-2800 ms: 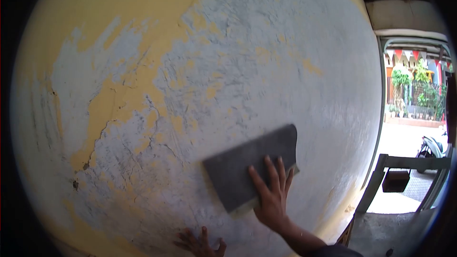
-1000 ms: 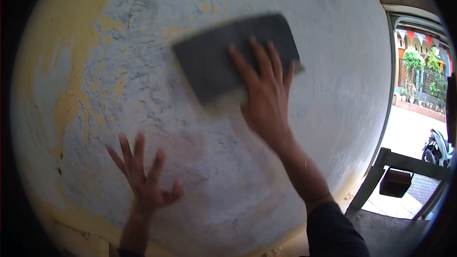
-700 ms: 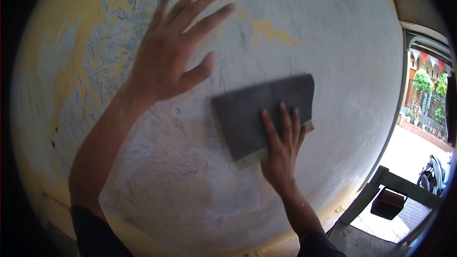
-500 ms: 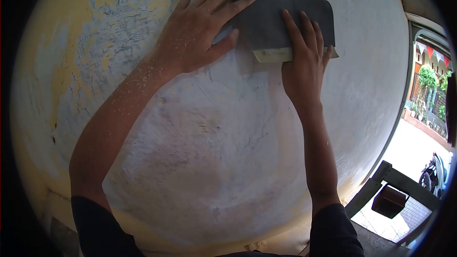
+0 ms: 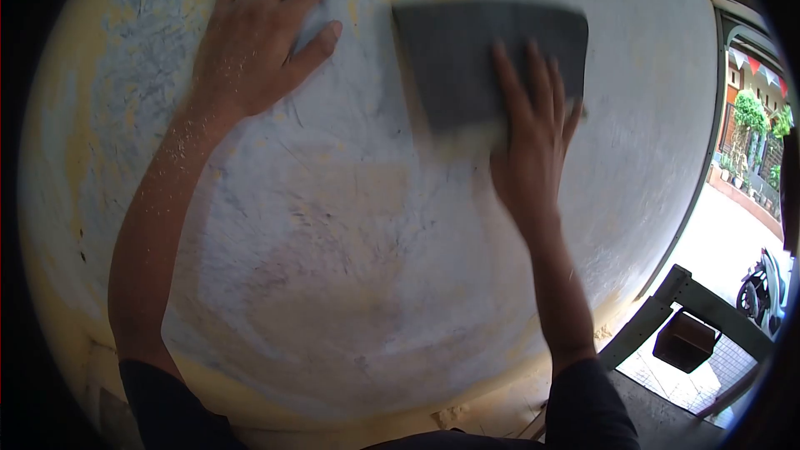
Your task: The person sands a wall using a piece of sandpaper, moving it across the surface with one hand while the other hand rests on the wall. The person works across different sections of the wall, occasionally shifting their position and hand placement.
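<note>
A dark grey sheet of sandpaper [image 5: 458,58], blurred by motion, lies against the patchy wall [image 5: 333,267]. My right hand [image 5: 533,133] holds it there, its fingers stretched over the sheet's right half and its thumb hidden. Along the sheet's lower edge shows a pale, smeared strip. To the left, my left hand [image 5: 258,33] rests on the wall with fingers spread and nothing in it; a gap separates it from the sandpaper. Fine pale dust dots the left hand and forearm.
Grey-white filler and yellow paint mottle the wall. At right, a doorway opens onto a bright yard with a parked motorcycle [image 5: 762,292] and green plants [image 5: 750,112]. A dark frame [image 5: 717,308] with a brown box-like object [image 5: 686,342] stands at lower right.
My left hand has shifted left and slightly up, away from the sandpaper. My right hand and the sandpaper have slid a little down the wall, and the sheet's lower left corner hangs lower.
</note>
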`<state>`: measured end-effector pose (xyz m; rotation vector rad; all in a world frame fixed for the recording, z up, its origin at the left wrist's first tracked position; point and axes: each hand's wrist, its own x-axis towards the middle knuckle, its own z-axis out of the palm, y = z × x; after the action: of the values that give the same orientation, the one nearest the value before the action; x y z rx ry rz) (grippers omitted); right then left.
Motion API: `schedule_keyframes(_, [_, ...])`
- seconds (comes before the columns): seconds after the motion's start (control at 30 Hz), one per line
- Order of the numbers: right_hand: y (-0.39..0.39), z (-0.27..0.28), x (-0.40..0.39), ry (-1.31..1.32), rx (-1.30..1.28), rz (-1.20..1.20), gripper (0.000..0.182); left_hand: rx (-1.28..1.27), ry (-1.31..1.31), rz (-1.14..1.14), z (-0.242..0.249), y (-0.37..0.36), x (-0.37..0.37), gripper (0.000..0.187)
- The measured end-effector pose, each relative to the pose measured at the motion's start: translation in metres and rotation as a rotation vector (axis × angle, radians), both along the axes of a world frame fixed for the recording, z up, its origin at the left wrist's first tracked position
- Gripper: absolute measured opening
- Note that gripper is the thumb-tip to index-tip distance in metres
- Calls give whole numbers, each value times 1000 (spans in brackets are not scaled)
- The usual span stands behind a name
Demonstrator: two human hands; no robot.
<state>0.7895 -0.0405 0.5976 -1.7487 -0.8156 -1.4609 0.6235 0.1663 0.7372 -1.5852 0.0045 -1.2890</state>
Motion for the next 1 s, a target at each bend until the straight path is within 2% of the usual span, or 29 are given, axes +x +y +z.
schedule_keyframes(0.1, [-6,-125,-12,178,-44,98,90,3,-38,-1,3,-4,1,58])
schedule_keyframes(0.2, [-12,-113,-12,168,9,115,89,6,7,-20,0,-3,3,58])
schedule_keyframes(0.3, [-23,-39,10,67,67,53,87,37,3,-2,3,-5,2,58])
schedule_keyframes(0.37, [-27,-35,16,61,64,30,86,38,-18,31,2,-2,-1,57])
schedule_keyframes(0.43, [-28,-74,16,126,-14,-3,83,25,-9,5,0,-5,-1,57])
schedule_keyframes(0.5, [-26,-165,14,149,15,115,79,28,-15,-16,2,-7,0,57])
schedule_keyframes(0.53, [-26,-212,15,210,-42,87,72,32,-24,-19,3,-7,1,57])
schedule_keyframes(0.57, [-24,-233,14,179,-20,80,65,26,-20,-18,0,-5,2,58])
schedule_keyframes(0.6, [-25,-218,14,189,-23,80,65,23,-10,-18,0,-5,1,58])
schedule_keyframes(0.67, [-36,-151,13,184,44,142,64,34,-3,31,2,-11,2,59])
schedule_keyframes(0.73, [-39,-90,19,155,52,153,71,46,14,13,3,-6,1,60])
schedule_keyframes(0.8, [-35,-79,22,143,30,83,76,56,10,6,4,0,0,61])
schedule_keyframes(0.83, [-34,-78,21,126,-1,37,81,53,4,41,4,3,-1,62])
schedule_keyframes(0.87, [-34,-99,16,188,-6,90,81,54,-9,77,5,2,-2,64])
schedule_keyframes(0.97, [-20,-227,6,234,11,178,74,44,-28,28,0,-5,1,55])
schedule_keyframes(1.0, [-19,-220,11,221,14,178,74,48,-42,28,2,-4,-2,55])
